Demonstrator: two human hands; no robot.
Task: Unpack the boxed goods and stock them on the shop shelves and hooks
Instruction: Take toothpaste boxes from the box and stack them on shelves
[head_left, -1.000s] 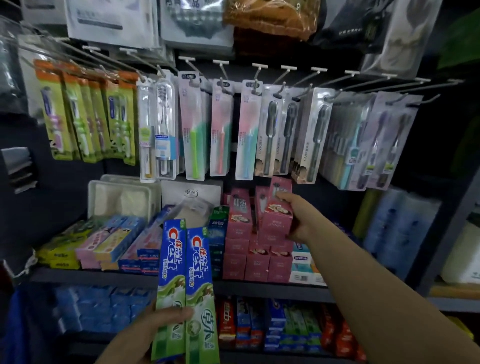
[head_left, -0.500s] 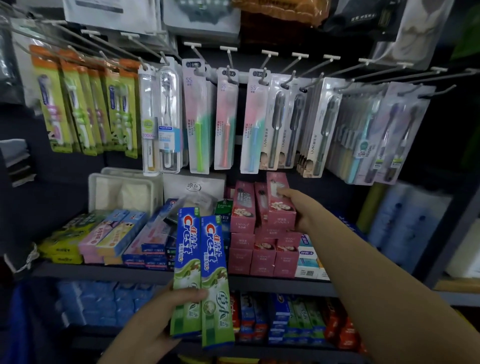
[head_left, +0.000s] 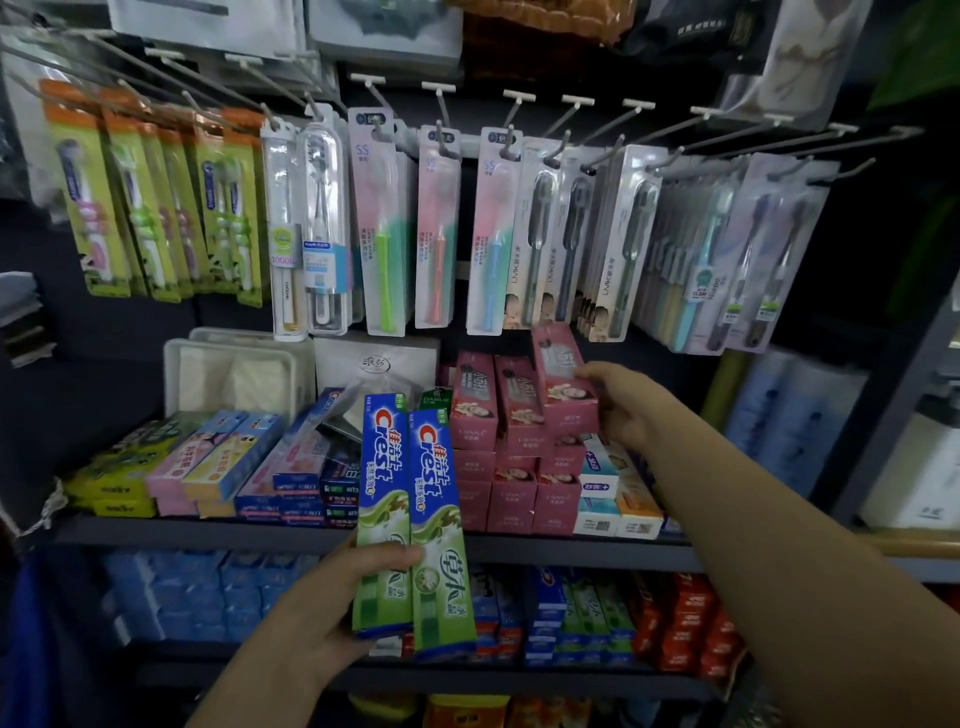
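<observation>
Our left hand (head_left: 332, 603) grips two green Crest boxes (head_left: 413, 519) upright before the shelf (head_left: 208, 532), raised higher than a second ago. Our right hand (head_left: 618, 402), arm extended, now pinches the pink box (head_left: 563, 384) tilted atop the pink stack (head_left: 514, 467).

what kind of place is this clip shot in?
Most likely a small shop's oral-care aisle. Carded toothbrushes hang on rows of peg hooks, and stacked toothpaste cartons fill the dark shelf below. The left hand grips two Crest boxes for stocking.
</observation>
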